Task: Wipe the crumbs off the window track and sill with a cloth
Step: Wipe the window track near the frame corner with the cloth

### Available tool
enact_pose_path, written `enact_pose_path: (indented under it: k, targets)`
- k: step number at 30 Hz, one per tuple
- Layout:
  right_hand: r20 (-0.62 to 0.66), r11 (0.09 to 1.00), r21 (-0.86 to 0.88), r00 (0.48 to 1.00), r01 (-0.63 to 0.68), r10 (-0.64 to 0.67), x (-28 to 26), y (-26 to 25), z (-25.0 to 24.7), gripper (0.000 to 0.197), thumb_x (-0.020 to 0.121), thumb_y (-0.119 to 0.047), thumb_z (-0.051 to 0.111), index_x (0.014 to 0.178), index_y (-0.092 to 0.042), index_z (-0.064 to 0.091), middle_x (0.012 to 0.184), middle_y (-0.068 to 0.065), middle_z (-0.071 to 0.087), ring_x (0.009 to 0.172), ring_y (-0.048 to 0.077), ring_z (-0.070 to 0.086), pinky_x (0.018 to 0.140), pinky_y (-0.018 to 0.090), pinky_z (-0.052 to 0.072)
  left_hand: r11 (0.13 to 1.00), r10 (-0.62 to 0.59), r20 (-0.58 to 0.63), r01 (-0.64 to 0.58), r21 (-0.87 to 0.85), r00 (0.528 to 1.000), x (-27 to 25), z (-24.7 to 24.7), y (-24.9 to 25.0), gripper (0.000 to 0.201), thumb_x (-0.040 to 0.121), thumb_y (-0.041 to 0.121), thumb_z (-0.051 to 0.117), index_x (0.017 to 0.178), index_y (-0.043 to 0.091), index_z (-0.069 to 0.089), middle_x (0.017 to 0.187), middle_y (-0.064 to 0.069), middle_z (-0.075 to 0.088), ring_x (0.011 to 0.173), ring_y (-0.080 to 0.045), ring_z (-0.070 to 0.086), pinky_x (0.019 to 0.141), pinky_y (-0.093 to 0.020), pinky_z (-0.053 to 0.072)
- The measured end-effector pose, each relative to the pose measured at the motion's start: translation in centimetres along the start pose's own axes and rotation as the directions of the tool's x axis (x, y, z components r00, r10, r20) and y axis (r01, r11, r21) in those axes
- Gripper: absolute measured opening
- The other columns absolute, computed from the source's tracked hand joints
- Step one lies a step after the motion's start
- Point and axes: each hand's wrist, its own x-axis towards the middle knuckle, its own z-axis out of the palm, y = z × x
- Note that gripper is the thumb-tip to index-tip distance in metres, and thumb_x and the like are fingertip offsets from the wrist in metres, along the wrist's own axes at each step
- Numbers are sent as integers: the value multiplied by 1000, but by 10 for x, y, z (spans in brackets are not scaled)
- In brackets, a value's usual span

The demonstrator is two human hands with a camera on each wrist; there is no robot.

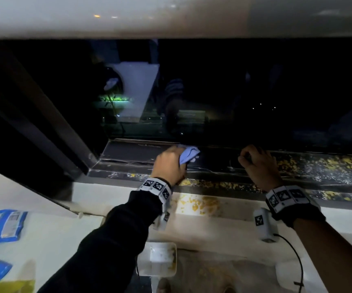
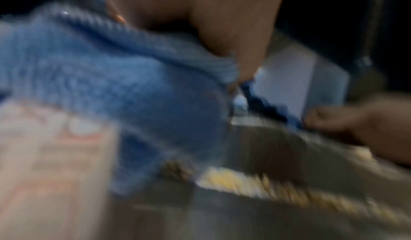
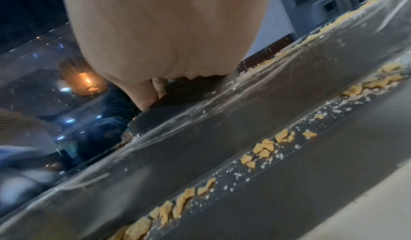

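Note:
My left hand (image 1: pixel 179 161) grips a bunched light-blue cloth (image 1: pixel 189 154) and presses it on the dark window track (image 1: pixel 132 153), near its left end. In the blurred left wrist view the cloth (image 2: pixel 111 85) fills the left under my fingers (image 2: pixel 222 33). To the right, my right hand (image 1: pixel 253 159) rests on the track's back rail, fingers curled and nothing visible in them; its fingertips (image 3: pixel 151 96) touch the dark rail by the glass. Yellow crumbs (image 1: pixel 340 163) cover the track to the right of that hand, line the front channel (image 3: pixel 264 149) and lie on the white sill (image 1: pixel 202 205).
The dark window pane (image 1: pixel 255 92) stands just behind the track, with a sliding frame (image 1: pixel 44 123) at the left. A white plastic tub (image 1: pixel 160 269) with crumbs sits below the sill. Blue snack packets (image 1: pixel 3 225) lie at the lower left. A black cable (image 1: pixel 295 256) hangs from my right wrist.

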Motion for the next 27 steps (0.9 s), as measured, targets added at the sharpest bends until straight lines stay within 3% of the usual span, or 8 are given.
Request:
enact_pose_path:
  k: [3, 6, 9, 12, 15, 18, 22, 27]
  targets:
    - [-9, 1000, -11, 1000, 7, -7, 0, 0, 0, 21, 83, -44, 41, 90, -27, 51, 101, 6, 57, 99, 34, 52, 82, 41, 34, 989, -151, -84, 150, -16, 985, -1, -31, -42, 27, 79, 13, 57, 105, 16, 65, 99, -16, 65, 88, -36, 64, 74, -40, 50]
    - [-17, 999, -38, 1000, 0, -1, 0, 2, 1, 26, 86, -42, 44, 94, -20, 55, 101, 9, 59, 99, 36, 53, 83, 45, 38, 925, -306, -225, 344, 158, 925, -5, -65, -104, 30, 72, 7, 64, 102, 6, 61, 105, -23, 56, 91, -42, 58, 74, -46, 49]
    - [-26, 999, -40, 1000, -11, 10, 0, 2, 1, 24, 87, -40, 47, 94, -19, 55, 99, 11, 59, 98, 38, 53, 82, 47, 41, 853, -353, -165, 389, 347, 921, -10, -68, -129, 40, 66, 7, 72, 103, 3, 59, 105, -24, 53, 87, -44, 56, 65, -47, 49]
    - [-26, 999, -35, 999, -30, 29, 1, 1, 2, 20, 89, -39, 48, 93, -20, 56, 100, 9, 58, 99, 36, 52, 84, 45, 38, 837, -392, -188, 434, 333, 900, -11, -42, -121, 34, 67, 1, 69, 100, 1, 59, 98, -25, 59, 77, -43, 60, 63, -46, 51]
    - [-36, 998, -37, 998, -46, 45, 1, -2, 3, 11, 92, -31, 54, 92, -20, 55, 102, 8, 58, 102, 36, 51, 86, 44, 34, 871, -354, -208, 402, 283, 912, -7, -9, -81, 35, 73, 10, 67, 107, 11, 62, 109, -17, 63, 79, -36, 62, 63, -38, 50]
    - [-24, 999, -23, 999, -39, 38, -1, -3, 1, 25, 86, -41, 44, 92, -20, 55, 104, 8, 58, 102, 35, 51, 85, 44, 34, 930, -255, -111, 275, 244, 960, -4, 21, -17, 30, 77, 19, 66, 107, 18, 64, 108, -6, 64, 76, -25, 63, 62, -32, 49]
    - [-3, 1000, -10, 1000, -23, 23, -2, -4, -4, 31, 83, -44, 41, 94, -20, 56, 107, 8, 58, 104, 34, 50, 85, 43, 34, 991, -87, -13, 88, 97, 996, -7, 14, 31, 31, 74, 8, 59, 104, 15, 65, 98, -11, 65, 75, -34, 65, 60, -33, 48]
    - [-16, 1000, -6, 1000, -20, 20, -1, -1, -1, 42, 77, -55, 33, 93, -23, 56, 104, 4, 59, 100, 33, 52, 83, 43, 38, 957, -282, -143, 289, 27, 949, -2, -56, -35, 28, 81, 8, 58, 104, 17, 71, 98, -22, 65, 89, -38, 62, 76, -39, 49]
